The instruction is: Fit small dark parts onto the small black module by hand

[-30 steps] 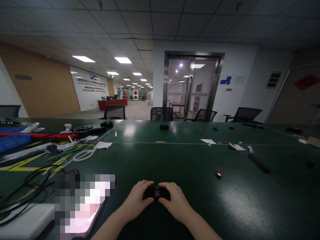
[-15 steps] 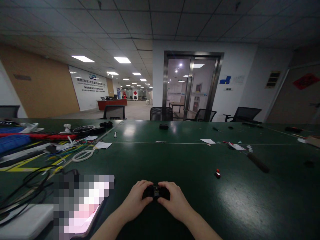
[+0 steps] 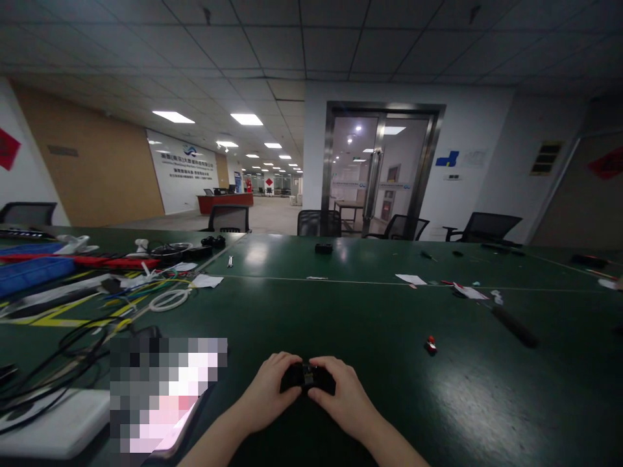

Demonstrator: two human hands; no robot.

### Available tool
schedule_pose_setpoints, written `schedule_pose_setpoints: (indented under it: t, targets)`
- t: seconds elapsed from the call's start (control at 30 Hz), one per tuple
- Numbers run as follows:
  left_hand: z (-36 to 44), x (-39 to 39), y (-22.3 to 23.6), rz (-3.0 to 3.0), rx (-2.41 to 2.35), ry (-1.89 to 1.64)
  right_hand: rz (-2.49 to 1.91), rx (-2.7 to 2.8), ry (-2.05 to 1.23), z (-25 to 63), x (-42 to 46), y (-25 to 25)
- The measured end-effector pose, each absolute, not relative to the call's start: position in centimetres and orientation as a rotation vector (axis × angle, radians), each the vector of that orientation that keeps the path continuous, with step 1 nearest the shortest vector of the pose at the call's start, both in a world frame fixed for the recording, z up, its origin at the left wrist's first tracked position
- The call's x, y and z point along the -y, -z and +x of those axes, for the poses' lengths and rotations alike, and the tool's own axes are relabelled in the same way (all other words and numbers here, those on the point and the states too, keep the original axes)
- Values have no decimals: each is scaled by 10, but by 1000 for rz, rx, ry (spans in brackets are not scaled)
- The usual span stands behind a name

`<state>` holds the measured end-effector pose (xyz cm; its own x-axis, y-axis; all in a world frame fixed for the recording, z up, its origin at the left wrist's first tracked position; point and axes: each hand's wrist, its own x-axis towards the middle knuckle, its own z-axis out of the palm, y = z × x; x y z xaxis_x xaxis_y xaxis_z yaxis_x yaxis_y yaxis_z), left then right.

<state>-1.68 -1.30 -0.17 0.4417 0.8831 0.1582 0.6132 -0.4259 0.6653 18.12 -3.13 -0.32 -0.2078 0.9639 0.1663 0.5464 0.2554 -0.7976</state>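
Observation:
Between my two hands is a small black device [image 3: 308,375] with a lighter part in its middle; its kind is not clear, and my fingers hide both its ends. My left hand [image 3: 275,390] grips its left end, thumb nearer me and fingers at the far side. On the opposite end my right hand [image 3: 343,392] has the same kind of grip. A small red and white object [image 3: 431,345] lies on the green table [image 3: 379,324] to the right of my hands.
Left of my hands lies a phone-like device [image 3: 180,415], its screen blurred out. Black cables [image 3: 63,350], a white box [image 3: 58,421] and a blue bin [image 3: 36,275] crowd the left side. A dark-handled tool [image 3: 513,324] and paper [image 3: 411,279] lie to the right.
The view has turned slightly left, so the room and table items appear shifted right. Both hands keep their grip on the black device, almost unmoved.

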Motion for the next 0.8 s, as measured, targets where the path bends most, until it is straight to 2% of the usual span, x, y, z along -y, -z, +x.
schedule_pose_setpoints:
  t: [0.3,0.8]
  targets:
    - [-20,11,6,2162,-1228,-698,-1491,1955,-804,181,24,8]
    - [-20,9,7,2165,-1232,-686,-1448,2007,-785,180,25,3]
